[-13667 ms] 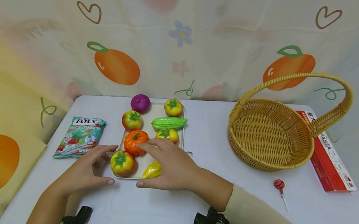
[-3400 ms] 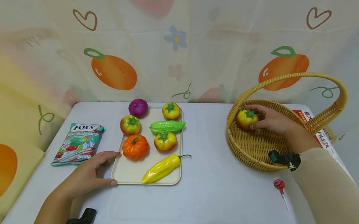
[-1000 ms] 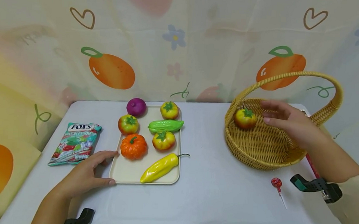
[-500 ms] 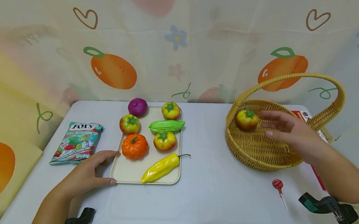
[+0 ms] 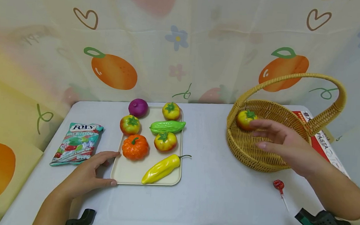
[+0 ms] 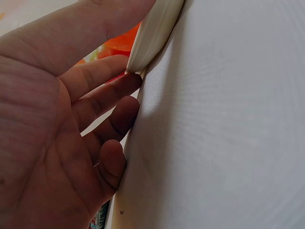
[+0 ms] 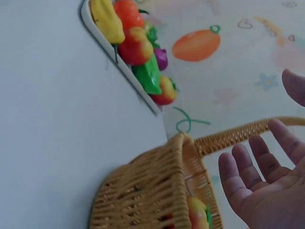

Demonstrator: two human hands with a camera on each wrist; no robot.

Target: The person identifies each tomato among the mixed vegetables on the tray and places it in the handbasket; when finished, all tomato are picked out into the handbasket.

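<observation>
My left hand (image 5: 84, 175) rests at the left edge of the cream tray (image 5: 125, 173), thumb at its near corner; in the left wrist view its loosely bent fingers meet the tray rim (image 6: 155, 36). On the tray lie an orange pumpkin (image 5: 135, 147), a yellow pepper (image 5: 161, 169), a green bitter melon (image 5: 167, 126), a purple onion (image 5: 138, 108) and three red-and-yellow tomatoes, one being the front tomato (image 5: 165, 141). Over the wicker basket (image 5: 243, 153), my right hand (image 5: 282, 142) holds nothing, fingers spread. Another tomato (image 5: 243, 121) sits at the basket's back left, partly behind the fingertips.
A Fox's candy bag (image 5: 77, 143) lies left of the tray. The basket's tall handle (image 5: 298, 75) arches over its opening. Behind the basket is a red-and-white pasta box (image 5: 325, 145); a red lollipop (image 5: 279, 185) lies in front. A printed curtain (image 5: 221, 59) hangs at the back.
The tomato from the tray's front left corner is now in the basket, let go by my right hand. Lately that hand has come slightly nearer and lower. My left hand stays at the tray.
</observation>
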